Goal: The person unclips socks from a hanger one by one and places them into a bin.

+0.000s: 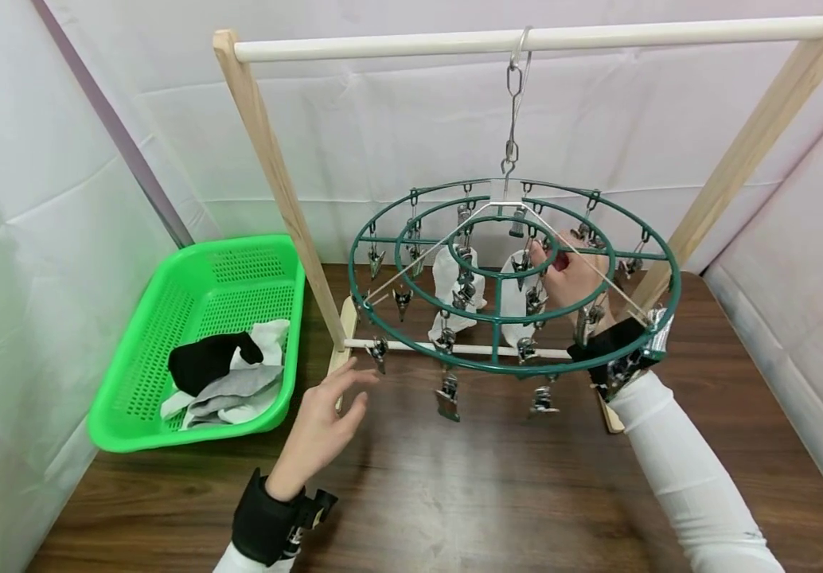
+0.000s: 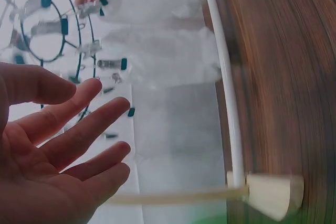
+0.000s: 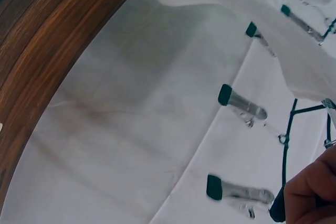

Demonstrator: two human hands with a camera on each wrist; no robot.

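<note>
Dark wooden table (image 1: 454, 493), white sheeted walls (image 1: 39, 239)

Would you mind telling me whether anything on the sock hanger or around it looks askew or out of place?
Nothing is spilled or damaged. The round green hanger tips slightly where the right hand reaches into its clips beside the two white socks. The left hand hovers open, and the remaining laundry sits inside the green basket.
</note>
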